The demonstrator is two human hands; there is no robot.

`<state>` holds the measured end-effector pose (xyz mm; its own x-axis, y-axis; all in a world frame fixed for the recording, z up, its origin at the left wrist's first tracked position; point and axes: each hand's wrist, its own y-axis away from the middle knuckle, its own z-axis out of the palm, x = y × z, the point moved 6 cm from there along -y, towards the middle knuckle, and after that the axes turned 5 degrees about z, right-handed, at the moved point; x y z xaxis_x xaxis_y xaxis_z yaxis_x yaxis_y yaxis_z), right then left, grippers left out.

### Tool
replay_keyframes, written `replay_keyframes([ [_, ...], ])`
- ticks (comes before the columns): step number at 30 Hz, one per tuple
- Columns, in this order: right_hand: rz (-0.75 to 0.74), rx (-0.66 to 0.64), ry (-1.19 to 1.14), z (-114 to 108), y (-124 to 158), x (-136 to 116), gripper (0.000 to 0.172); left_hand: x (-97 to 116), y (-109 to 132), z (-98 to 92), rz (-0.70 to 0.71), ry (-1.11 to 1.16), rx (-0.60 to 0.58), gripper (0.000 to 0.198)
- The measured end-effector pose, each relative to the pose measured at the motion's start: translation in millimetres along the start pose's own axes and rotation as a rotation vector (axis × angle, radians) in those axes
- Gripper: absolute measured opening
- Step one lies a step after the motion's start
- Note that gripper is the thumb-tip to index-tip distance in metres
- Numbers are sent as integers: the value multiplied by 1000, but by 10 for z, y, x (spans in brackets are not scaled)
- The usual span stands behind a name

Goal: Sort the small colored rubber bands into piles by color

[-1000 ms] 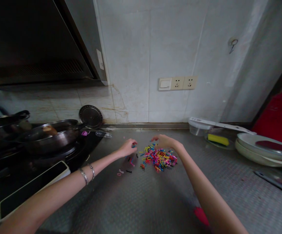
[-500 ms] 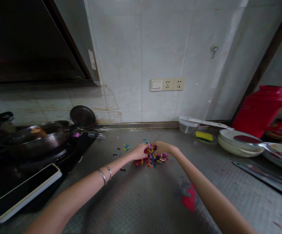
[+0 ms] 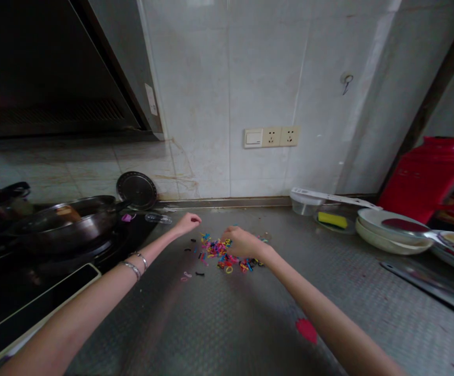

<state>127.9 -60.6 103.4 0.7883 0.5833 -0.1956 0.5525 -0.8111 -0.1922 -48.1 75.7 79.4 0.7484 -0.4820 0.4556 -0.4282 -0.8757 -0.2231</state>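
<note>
Heap of small bright elastic loops, many colours, on the grey patterned-steel table. The heap is longer than deep; its long axis runs side to side, from just right of the left hand to under and a little past the right hand. Single loops too small and blurred to tell which way each lies.

Right hand: palm down on the heap's right half, fingers curled onto it. It hides the loops beneath, and I cannot tell whether it grips any. Left hand: apart from the heap, just beyond its left end, fingers bent loosely inward. Whether they pinch a loop cannot be made out.

A few stray black loops lie between the left hand and the heap. A pink loop lies nearer the person, beside the left forearm. Two silver bangles on the left wrist.
</note>
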Motion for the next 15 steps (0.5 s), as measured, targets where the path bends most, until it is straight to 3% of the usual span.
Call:
replay_keyframes([
  [4, -311, 7, 117, 356, -17, -728, 24, -173, 37, -38, -5, -298, -11, 37],
  [7, -409, 56, 165, 597, -33, -1085, 23, -156, 88, 12, 71, -442, -75, 40],
  [11, -475, 95, 239, 756, -110, -1318, 15, -148, 80, 100, 132, -537, -147, 39],
  [15, -537, 95, 312, 783, -174, -1344, 11, -234, 7, 177, 126, -587, -179, 31],
])
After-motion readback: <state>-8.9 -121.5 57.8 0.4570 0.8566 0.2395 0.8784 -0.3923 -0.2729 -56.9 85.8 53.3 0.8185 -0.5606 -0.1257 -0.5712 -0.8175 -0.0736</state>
